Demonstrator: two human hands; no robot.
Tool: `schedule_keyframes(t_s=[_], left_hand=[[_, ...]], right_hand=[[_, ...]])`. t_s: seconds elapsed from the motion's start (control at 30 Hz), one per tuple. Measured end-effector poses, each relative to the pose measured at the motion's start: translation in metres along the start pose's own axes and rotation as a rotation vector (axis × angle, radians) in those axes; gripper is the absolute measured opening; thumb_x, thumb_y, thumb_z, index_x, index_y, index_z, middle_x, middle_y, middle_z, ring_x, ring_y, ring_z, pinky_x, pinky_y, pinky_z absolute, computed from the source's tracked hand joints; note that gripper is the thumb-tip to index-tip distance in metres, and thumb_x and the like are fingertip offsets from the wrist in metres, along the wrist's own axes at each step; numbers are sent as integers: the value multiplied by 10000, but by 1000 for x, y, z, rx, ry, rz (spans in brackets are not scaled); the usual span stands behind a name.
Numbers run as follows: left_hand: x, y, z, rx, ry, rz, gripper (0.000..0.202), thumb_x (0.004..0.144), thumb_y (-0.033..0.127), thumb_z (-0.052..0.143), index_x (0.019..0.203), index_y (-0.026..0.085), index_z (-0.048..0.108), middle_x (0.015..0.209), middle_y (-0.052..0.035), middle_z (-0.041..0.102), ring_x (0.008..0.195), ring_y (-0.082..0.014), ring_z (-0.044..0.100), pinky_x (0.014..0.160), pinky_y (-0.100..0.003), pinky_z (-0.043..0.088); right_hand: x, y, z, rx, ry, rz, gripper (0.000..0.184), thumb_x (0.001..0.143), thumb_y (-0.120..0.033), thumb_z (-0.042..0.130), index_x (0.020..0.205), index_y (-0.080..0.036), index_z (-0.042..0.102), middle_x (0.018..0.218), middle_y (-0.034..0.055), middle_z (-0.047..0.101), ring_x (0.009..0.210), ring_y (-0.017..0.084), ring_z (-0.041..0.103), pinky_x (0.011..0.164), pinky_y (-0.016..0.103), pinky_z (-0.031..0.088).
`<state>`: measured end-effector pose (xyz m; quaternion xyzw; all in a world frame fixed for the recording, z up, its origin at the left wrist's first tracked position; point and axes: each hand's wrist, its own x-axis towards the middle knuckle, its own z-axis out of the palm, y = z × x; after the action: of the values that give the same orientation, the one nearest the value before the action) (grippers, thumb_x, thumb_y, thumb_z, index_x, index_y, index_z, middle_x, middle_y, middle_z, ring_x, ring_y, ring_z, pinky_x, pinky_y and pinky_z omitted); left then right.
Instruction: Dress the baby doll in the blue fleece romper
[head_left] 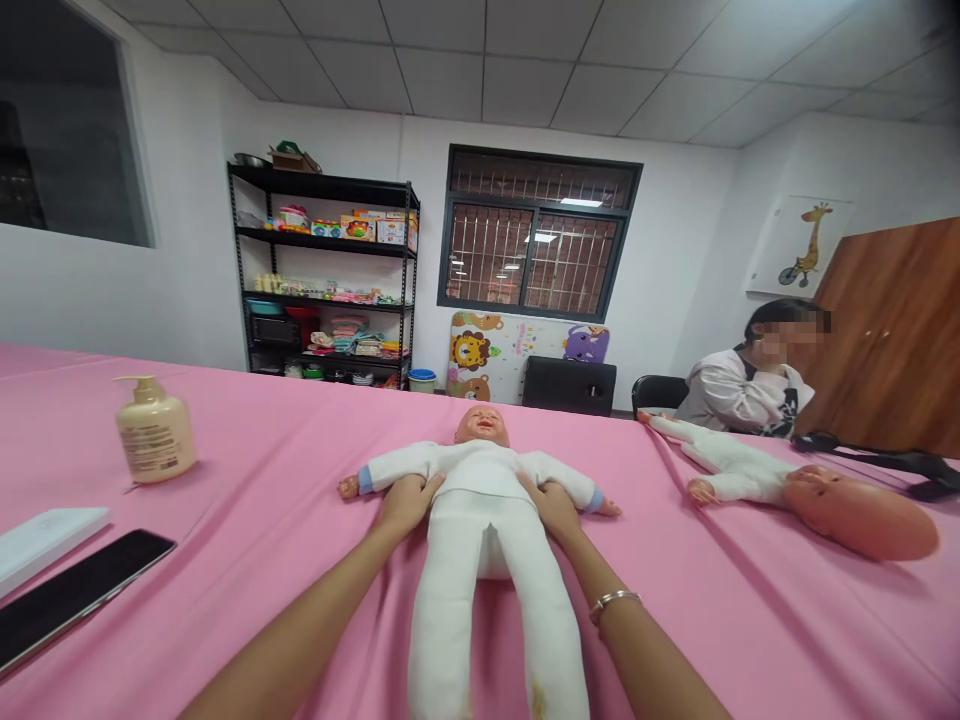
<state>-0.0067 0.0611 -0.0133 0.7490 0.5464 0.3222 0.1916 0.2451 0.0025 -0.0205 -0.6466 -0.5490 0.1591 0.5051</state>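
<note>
A baby doll (pixel 480 500) in a white suit lies on its back on the pink tablecloth (pixel 285 480), head away from me, legs stretched toward me. My left hand (pixel 405 502) grips the doll's side under its arm. My right hand (pixel 551 505) holds the other side of the torso, fingers wrapped round it. A thin silver bracelet (pixel 613 600) sits on my right wrist.
A cream pump bottle (pixel 154 432) stands at the left. A dark phone (pixel 71 595) and a white box (pixel 45 540) lie near the left edge. A second doll (pixel 795 478) lies at the right, where another person (pixel 750 385) sits. Shelves (pixel 326 280) line the back wall.
</note>
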Motion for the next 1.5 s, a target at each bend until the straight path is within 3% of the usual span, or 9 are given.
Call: schedule_keyframes(t_s=[0.2,0.33,0.5,0.6,0.73,0.93,1.17,1.33,1.5], left_hand=[[-15,6,-18,-71,-207,113,334,766,460,434,822,197,632,966,-65,653,903,-251,579,744,-294,433],[-34,7,-27,-69,-265,193,229,721,376,502,839,211,610,998,-60,636,935,-269,568,798,-332,440],[-49,4,-25,-211,-26,200,306,779,386,482,1018,196,496,1056,-71,585,928,-232,571,785,-334,464],[-52,7,-24,-194,114,238,252,818,358,453,1017,207,485,1033,-52,566,895,-200,564,751,-307,468],[-56,18,-26,-3,98,310,189,852,279,372,869,224,552,979,-26,558,863,-190,547,699,-292,441],[-61,27,-32,-74,260,332,162,836,274,393,924,195,504,954,-36,562,905,-193,529,820,-306,404],[-58,21,-34,87,34,282,76,757,212,416,751,205,492,734,-1,559,676,-179,520,596,-282,396],[-72,45,-52,68,237,504,176,793,261,380,806,209,548,816,-52,580,817,-222,535,778,-374,413],[-132,47,-40,17,72,594,217,842,408,440,922,293,605,997,-63,581,880,-228,540,733,-398,477]], right_hand=[[-21,1,-7,0,-56,95,555,753,-613,456,587,-108,618,608,63,606,650,190,565,571,266,418],[-42,-2,-16,152,-140,46,535,718,-616,476,686,-110,647,669,58,636,679,208,577,592,275,435],[-51,1,-20,359,-115,-38,484,679,-482,618,1017,-135,607,994,95,641,927,253,586,793,346,468],[-50,8,-17,269,-79,-104,359,717,-416,580,945,-144,630,950,95,650,887,240,597,805,359,464],[-49,14,-14,83,-39,-147,245,754,-342,484,808,-152,630,828,81,647,750,214,590,717,344,467],[-53,2,-27,50,280,-164,251,781,-333,427,880,-151,569,913,95,590,831,210,542,737,333,434],[-63,1,-30,32,-153,-168,197,764,-296,421,730,-170,568,768,54,617,721,194,547,683,309,422],[-59,3,-24,327,-46,11,394,740,-541,465,719,-154,538,709,59,601,685,187,550,630,286,431],[-53,8,-20,352,29,57,499,706,-639,464,695,-148,552,676,64,605,637,186,547,594,283,425]])
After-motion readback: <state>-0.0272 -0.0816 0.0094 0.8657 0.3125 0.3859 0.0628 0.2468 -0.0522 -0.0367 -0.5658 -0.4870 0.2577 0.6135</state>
